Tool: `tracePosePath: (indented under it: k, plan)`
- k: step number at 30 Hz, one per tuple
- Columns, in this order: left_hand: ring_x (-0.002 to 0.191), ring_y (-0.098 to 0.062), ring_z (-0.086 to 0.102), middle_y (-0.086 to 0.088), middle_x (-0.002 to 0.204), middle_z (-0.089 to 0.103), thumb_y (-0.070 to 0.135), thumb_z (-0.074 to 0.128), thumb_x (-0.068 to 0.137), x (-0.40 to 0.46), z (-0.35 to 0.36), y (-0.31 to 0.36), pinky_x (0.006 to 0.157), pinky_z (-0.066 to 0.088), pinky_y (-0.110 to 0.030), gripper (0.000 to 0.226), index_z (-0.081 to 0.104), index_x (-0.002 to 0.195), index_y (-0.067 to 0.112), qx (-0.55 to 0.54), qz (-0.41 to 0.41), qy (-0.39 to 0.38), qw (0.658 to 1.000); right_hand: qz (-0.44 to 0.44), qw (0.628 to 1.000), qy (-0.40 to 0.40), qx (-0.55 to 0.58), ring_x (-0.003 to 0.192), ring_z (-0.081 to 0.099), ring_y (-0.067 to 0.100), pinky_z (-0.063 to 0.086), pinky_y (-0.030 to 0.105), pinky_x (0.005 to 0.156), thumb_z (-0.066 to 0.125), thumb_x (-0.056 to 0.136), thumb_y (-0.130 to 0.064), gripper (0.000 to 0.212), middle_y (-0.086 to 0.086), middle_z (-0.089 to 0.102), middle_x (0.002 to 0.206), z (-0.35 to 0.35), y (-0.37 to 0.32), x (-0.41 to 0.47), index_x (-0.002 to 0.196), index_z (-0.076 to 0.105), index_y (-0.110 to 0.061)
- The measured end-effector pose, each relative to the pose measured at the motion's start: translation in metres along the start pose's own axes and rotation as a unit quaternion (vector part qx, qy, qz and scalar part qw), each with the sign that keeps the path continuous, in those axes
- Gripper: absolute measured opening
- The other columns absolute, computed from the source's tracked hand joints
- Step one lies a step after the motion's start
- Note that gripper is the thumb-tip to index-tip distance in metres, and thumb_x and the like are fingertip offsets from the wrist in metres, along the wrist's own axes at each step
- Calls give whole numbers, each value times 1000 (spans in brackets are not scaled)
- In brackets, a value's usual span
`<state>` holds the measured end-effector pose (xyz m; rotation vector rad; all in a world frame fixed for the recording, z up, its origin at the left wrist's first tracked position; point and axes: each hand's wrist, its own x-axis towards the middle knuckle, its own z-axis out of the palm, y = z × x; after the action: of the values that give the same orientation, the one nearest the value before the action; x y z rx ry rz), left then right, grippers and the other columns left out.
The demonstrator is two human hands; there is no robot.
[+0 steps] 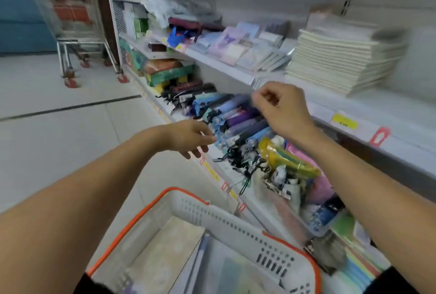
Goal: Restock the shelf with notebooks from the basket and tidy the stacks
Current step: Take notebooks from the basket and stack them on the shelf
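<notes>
I see both hands w/ nothing held over the basket (pixel 238 220): left hand (pixel 188 136) loosely spread, right hand (pixel 280 107) fingers curled, prob. reaching toward the notebook stack (pixel 342 62) above it.

Two bare forearms reach forward, and both hands hold nothing.

The left arm (pixel 99 175) comes from the lower left and goes up and to the right, the forearm bare, with a dark sleeve edge near the bottom. The left hand (pixel 188 136) is seen from its back, the wrist straight, the fingers loosely stretched and pointing to the right and a little down. The right arm (pixel 368 180) comes from the lower right and goes up and to the left. The right hand (pixel 280 107) is higher than the left one, bent at the wrist, its fingers curled inward with the tips close to the thumb. The picture is blurred, so I cannot tell if they pinch something small.
</notes>
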<state>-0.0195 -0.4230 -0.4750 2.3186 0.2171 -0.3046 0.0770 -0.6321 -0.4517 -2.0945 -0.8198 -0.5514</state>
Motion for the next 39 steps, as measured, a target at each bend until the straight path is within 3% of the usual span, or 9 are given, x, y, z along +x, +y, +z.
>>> tracePosePath:
  k: [3,6,10,15,20,26,31,35,39]
  plan:
    - [100,-18,67,-1,113,66,45,49,98,-17,2,-50,82,55,-33,38,56,125,19,179,-139,-145,963,63,930,-361,37,55,55,3,42,20,57,70,90,-34,32,6,67,70,113,-8,-103,81,70,-3]
    - [105,-19,65,-1,118,64,49,48,97,-41,-3,-83,94,53,-38,45,51,132,19,217,-227,-178,932,188,839,-510,-21,103,62,17,45,29,81,72,83,-53,59,11,64,115,210,10,-195,117,62,-6]
    - [106,-18,65,0,118,65,49,48,97,-56,-19,-97,97,52,-41,45,53,130,18,179,-200,-99,958,343,811,-461,-114,146,29,33,42,43,108,68,77,-69,118,17,16,163,268,31,-252,156,11,-3]
    - [104,-16,65,3,113,65,49,50,96,-64,-29,-101,95,53,-40,43,55,128,21,170,-174,-82,966,403,823,-393,-74,148,25,30,39,46,110,79,71,-62,125,14,19,162,286,59,-268,156,11,-1]
    - [104,-17,65,1,115,65,48,50,96,-66,-31,-106,96,52,-42,43,54,128,20,189,-190,-91,959,416,849,-325,4,143,36,33,40,49,110,81,81,-33,97,14,33,158,286,63,-275,154,25,-5]
    - [105,-19,65,0,116,66,48,50,96,-63,-27,-98,98,52,-43,45,53,131,19,189,-185,-87,961,384,886,-257,-41,97,66,33,54,38,85,69,91,-10,16,15,71,100,271,62,-274,99,69,4]
    - [107,-21,64,-1,119,65,47,51,96,-59,-24,-92,97,52,-43,47,51,133,19,185,-171,-89,964,369,903,-220,17,71,49,30,36,33,60,55,91,-3,12,10,52,74,259,54,-265,80,54,-6]
    - [119,-24,56,-2,135,56,55,56,89,-57,-23,-96,101,49,-45,64,46,139,16,176,-184,-77,964,313,930,-74,177,59,30,14,25,30,55,45,95,0,12,1,34,69,219,33,-240,88,39,-9]
    - [126,-26,50,-1,137,52,66,69,66,-63,-21,-94,103,47,-44,92,47,140,15,124,-197,-71,970,396,818,17,417,51,40,11,33,23,47,40,97,0,12,8,44,72,195,-1,-188,104,43,-9]
